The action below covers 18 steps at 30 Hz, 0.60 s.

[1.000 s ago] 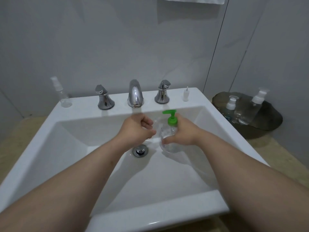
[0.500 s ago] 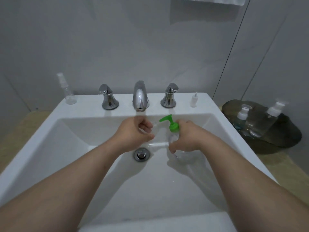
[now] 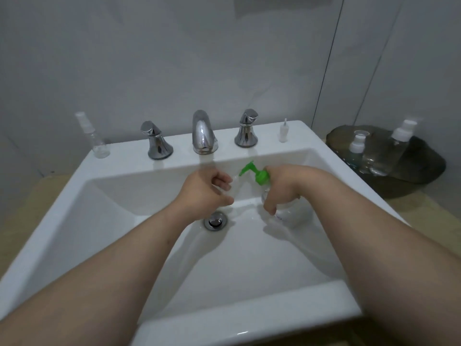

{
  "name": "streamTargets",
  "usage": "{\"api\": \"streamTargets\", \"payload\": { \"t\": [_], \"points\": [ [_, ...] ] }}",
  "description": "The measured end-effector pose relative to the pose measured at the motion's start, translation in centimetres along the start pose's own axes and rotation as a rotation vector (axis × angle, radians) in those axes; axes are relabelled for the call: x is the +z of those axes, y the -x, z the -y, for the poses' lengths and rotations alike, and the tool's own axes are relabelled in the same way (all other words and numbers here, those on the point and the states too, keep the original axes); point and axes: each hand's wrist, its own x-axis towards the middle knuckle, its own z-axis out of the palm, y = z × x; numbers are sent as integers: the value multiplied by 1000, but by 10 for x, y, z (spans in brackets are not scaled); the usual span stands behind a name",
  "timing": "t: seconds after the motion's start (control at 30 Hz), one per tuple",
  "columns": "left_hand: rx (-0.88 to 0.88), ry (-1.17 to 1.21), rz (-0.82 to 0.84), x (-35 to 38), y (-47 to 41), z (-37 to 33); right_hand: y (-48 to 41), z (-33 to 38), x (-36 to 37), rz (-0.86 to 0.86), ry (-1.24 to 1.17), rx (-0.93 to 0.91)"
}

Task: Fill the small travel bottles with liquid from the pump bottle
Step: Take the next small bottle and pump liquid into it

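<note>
Pump bottle [image 3: 289, 213], clear rounded plastic with a glossy green pump head [image 3: 260, 177], leans in the grip of the right hand [image 3: 282, 186], whose fingers wrap over its shoulder, low above the white glazed sink [image 3: 249, 258]. Its spout points left at a small transparent travel bottle [image 3: 235, 187] (barely visible, clear against white), enclosed by the curled grip of the left hand [image 3: 207, 193], just above the chrome drain [image 3: 215, 221].

Front half of the sink [image 3: 249, 328] basin is lying open, forearms [image 3: 124, 258] slanting in over it. Mid-basin: left grip [image 3: 204, 193] and right grip [image 3: 282, 188] are sitting close, travel bottle [image 3: 234, 187] and pump bottle [image 3: 262, 177] nozzle plugging the gap btwn them. Back ledge: faucet [image 3: 203, 133] w/ two handles [image 3: 156, 141] blocking the centre, spray bottle [image 3: 96, 138] standing at left corner, dropper cap [image 3: 283, 131] at right. Tray [image 3: 424, 171] w/ bottles [image 3: 396, 151] is occupying the surface [image 3: 411, 211] past the right rim.
</note>
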Motion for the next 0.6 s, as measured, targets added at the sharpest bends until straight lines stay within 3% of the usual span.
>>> {"api": "streamTargets", "payload": {
  "t": [0.4,0.6],
  "points": [
    [-21,-74,-64,5,-6,4,-9,-16,4,-34,-167,-144],
    [-48,-79,-95,7,-6,-2,-11,-25,8,-77,-573,-155]
  ]
}}
